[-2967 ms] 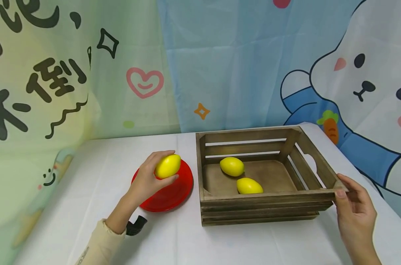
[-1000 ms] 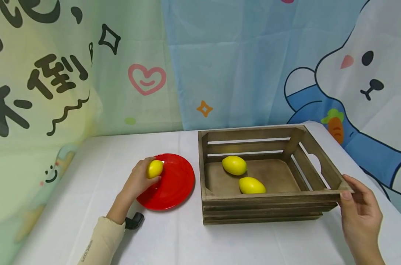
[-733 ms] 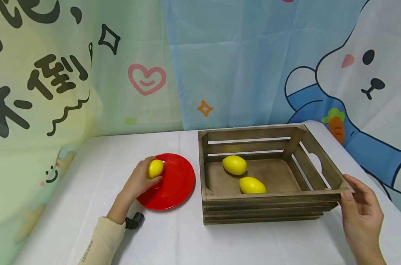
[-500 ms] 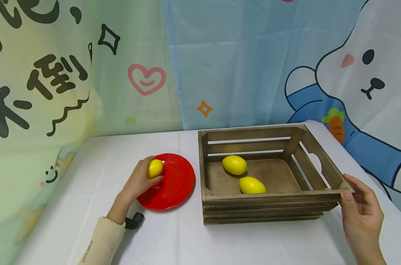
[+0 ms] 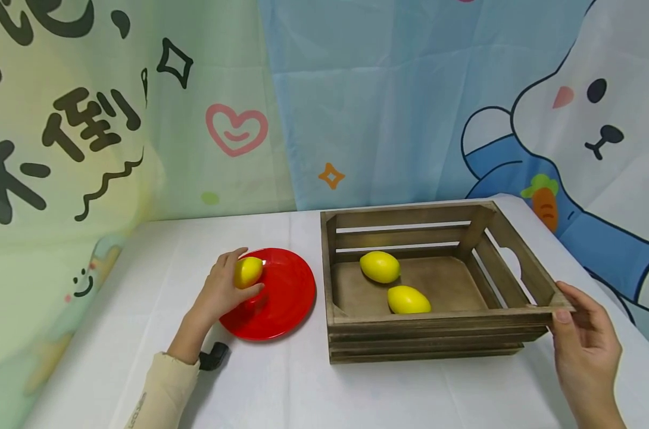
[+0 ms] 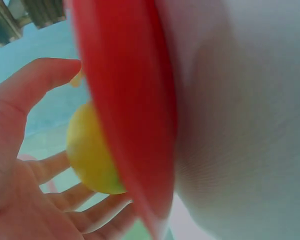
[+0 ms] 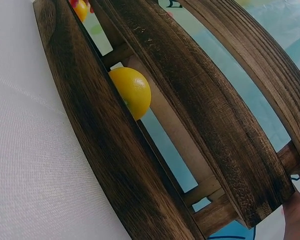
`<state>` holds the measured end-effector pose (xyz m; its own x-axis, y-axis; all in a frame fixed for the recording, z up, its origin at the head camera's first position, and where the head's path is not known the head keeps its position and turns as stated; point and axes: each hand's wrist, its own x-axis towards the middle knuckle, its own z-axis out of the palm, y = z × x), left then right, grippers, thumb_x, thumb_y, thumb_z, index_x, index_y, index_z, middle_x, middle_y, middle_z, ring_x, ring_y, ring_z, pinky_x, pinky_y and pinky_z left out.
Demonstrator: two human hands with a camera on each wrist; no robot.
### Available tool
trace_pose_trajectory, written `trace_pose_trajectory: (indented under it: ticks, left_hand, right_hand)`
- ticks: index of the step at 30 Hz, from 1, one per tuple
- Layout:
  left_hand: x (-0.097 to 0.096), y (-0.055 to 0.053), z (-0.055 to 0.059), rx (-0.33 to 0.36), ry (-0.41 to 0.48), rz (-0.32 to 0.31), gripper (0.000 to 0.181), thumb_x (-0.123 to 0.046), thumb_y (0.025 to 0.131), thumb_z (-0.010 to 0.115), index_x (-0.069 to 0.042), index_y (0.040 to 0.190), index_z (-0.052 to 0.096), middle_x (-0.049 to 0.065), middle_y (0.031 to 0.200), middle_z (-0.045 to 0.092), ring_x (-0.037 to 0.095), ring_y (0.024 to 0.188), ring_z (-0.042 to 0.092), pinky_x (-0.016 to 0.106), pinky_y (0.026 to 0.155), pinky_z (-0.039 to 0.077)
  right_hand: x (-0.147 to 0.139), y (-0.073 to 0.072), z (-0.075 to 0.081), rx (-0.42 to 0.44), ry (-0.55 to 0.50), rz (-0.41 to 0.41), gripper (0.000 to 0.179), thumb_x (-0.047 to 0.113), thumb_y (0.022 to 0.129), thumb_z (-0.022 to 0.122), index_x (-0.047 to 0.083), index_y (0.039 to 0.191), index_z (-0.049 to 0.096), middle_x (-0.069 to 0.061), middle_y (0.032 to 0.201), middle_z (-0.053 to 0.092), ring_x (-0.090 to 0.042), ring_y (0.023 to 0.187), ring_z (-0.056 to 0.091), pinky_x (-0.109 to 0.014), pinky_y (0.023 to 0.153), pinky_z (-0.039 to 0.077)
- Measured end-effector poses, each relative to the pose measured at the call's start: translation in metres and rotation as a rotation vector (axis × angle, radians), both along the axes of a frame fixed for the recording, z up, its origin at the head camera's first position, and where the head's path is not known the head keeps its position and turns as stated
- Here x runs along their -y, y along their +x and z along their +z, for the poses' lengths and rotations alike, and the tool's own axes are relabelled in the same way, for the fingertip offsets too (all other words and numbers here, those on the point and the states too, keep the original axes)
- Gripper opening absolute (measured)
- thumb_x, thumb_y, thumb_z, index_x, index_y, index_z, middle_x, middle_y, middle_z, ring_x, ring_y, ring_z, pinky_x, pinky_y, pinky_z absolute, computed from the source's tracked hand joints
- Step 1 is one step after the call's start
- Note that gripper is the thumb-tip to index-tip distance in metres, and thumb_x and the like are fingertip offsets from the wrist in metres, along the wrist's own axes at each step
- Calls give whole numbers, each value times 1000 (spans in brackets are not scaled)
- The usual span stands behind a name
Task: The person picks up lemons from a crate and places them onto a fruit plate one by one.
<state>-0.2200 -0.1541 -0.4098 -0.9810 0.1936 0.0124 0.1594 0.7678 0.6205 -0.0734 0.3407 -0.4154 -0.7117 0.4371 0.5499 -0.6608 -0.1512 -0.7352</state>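
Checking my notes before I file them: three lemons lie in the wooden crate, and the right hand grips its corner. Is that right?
Not quite: two lemons lie in the wooden crate, not three, as the head view shows. The right hand does grip its corner.

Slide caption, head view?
Left hand around lemon on red plate; right hand gripping wooden crate holding two more lemons.

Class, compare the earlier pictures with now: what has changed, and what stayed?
The left hand's lemon moved left and down to the left side of the plate. That hand has loosened its grip, thumb now off the lemon. Unchanged: the right hand holds a corner of the crate; two other lemons lie inside.
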Motion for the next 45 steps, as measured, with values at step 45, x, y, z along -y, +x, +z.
trace_pose_trajectory:
  ticks: [45]
  left_hand:
    - [-61,32,60,-734,227,-357,44,-10,78,76,-10,120,63,6,123,61,24,118,53,47,97,47]
  right_hand:
    - [1,7,9,114,96,-80,39,-15,95,46,-16,134,45,-10,121,58,-13,95,62,-14,80,52]
